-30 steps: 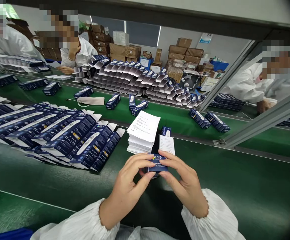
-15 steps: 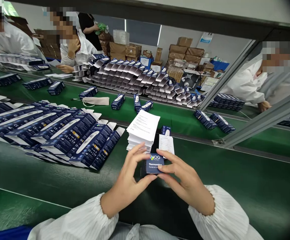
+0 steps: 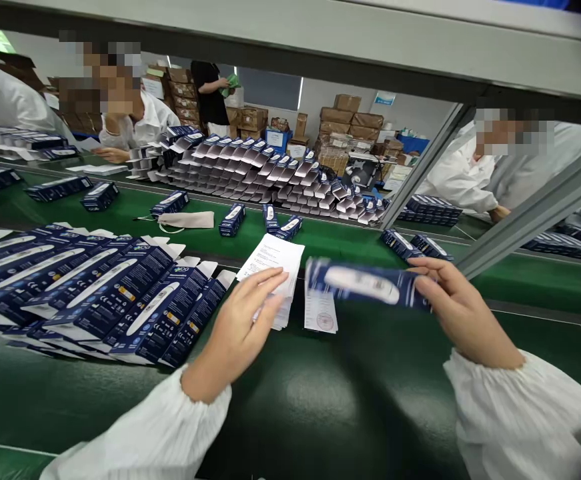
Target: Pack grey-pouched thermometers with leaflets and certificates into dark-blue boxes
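My right hand [image 3: 457, 308] grips one end of a dark blue thermometer box [image 3: 360, 283], which lies level in the air and is smeared by motion. A white thermometer is printed on its side. Over the stack of printed leaflets [image 3: 275, 253] reaches my left hand [image 3: 235, 327], its fingers stretched out and holding nothing. Its fingertips overlap the stack; whether they touch it I cannot tell. Beside that stack, partly hidden behind the held box, lies a smaller pile of slips with a round red stamp [image 3: 320, 317].
Rows of open-ended thermometer boxes [image 3: 105, 287] lie to the left. Several boxes and a pale pouch [image 3: 187, 220] lie on the green belt [image 3: 210, 248]. Behind it rises a big pile of open boxes [image 3: 250, 167]. Co-workers in white [image 3: 145, 117] sit across. A metal post [image 3: 420, 170] stands right.
My right hand has carried the box up and to the right, turning it from end-on to sideways. My left hand has let go of it and moved left to the leaflets.
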`<state>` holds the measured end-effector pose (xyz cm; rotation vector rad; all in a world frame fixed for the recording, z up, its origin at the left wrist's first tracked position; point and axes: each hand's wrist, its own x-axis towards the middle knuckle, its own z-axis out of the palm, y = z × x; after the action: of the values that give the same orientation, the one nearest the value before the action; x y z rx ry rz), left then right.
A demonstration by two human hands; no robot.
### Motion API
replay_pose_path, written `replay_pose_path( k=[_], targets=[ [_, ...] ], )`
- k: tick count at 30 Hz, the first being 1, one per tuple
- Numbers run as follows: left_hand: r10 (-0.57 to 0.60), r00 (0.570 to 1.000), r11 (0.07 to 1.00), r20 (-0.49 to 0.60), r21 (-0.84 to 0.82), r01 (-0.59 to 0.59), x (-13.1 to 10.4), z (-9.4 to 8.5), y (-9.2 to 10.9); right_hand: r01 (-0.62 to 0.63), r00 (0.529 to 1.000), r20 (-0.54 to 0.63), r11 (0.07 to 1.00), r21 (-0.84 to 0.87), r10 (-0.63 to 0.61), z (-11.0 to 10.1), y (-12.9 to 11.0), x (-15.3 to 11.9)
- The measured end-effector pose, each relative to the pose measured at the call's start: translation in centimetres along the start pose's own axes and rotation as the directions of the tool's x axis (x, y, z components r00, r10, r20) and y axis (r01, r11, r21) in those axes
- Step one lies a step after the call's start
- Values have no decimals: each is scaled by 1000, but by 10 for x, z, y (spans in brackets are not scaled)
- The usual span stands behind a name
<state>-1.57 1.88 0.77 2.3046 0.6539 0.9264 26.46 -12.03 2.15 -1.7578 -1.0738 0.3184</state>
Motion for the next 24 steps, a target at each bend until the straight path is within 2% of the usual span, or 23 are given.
replay_pose_path(
  k=[2, 3, 4, 7, 9, 12, 15, 17, 20, 21, 22, 24],
  targets=[
    [75, 996, 979, 51, 184, -83, 20, 2, -8, -223, 964, -90, 945, 238, 250, -6, 43, 27],
    [88, 991, 955, 103, 276, -114, 27, 6, -11, -330, 915, -107, 875, 353, 388, -5, 63, 41],
    [83, 985, 926, 152, 354, -133, 32, 11, -14, -378, 887, -112, 844, 381, 447, -1, 81, 54],
    [54, 971, 863, 231, 479, -162, 33, 28, -18, -439, 840, -118, 791, 426, 529, 13, 119, 84],
    [65, 966, 851, 250, 492, -185, 27, 31, -20, -423, 838, -130, 780, 461, 531, 23, 133, 95],
    [89, 960, 859, 265, 468, -209, 25, 23, -19, -351, 863, -160, 797, 492, 479, 39, 144, 96],
    [46, 944, 886, 327, 423, -189, 38, 9, -16, -318, 904, -117, 830, 458, 411, 57, 145, 78],
    [-37, 925, 890, 377, 434, -141, 57, 4, -15, -311, 928, -65, 861, 403, 366, 68, 136, 60],
    [-148, 900, 867, 410, 492, -82, 92, 4, -24, -255, 966, 29, 925, 281, 257, 80, 104, 29],
    [-175, 888, 870, 426, 489, -64, 102, 6, -29, -193, 980, 84, 957, 217, 179, 83, 89, 20],
    [-200, 873, 876, 445, 480, -44, 110, 8, -34, -18, 983, 184, 997, 72, 5, 85, 75, 11],
    [-213, 855, 892, 474, 450, -27, 121, 12, -42, 314, 893, 371, 943, -113, -253, 92, 51, -2]
  ],
)
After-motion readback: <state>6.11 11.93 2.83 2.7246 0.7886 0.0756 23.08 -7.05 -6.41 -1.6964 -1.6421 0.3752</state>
